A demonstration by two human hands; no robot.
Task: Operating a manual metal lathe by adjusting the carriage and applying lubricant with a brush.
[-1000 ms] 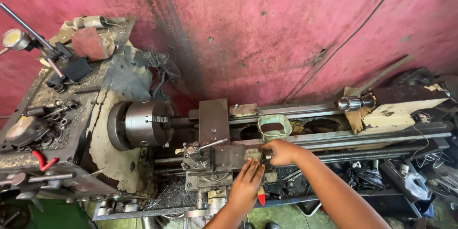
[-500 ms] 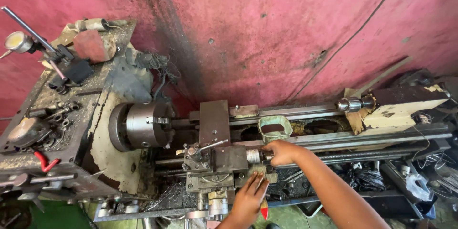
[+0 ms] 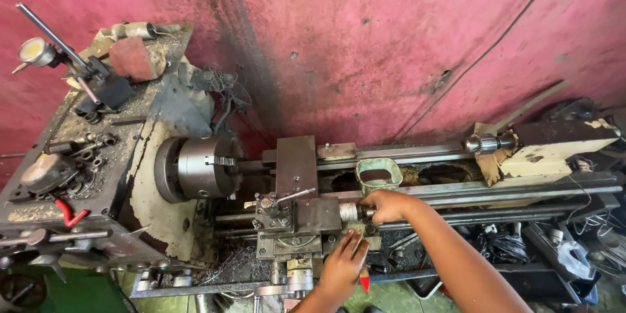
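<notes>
- Head view: the right hand (image 3: 386, 205) is curled shut round the small compound handle (image 3: 355, 211) that sticks out of the lathe's tool slide (image 3: 317, 215), a grip that suits turning it.
- The left hand (image 3: 343, 264) lies just below, fingers (image 3: 352, 242) stretched flat and open against the front of the carriage apron (image 3: 290, 246); it grasps nothing, and seems to steady or feel for a control.
- Left of both hands, the tool post (image 3: 267, 205) faces the chuck (image 3: 201, 167), well apart from it; whether the jaws hold a workpiece I cannot tell.
- Just above the right hand sits a green cup (image 3: 379, 174) on the bed ways (image 3: 521, 189), close enough to be knocked.
- Far right, the tailstock (image 3: 548, 147) with rags; far left, a dial gauge (image 3: 36, 52) on the headstock surface (image 3: 98, 143).
- A red-handled tool (image 3: 364, 280) hangs beside the left wrist.
</notes>
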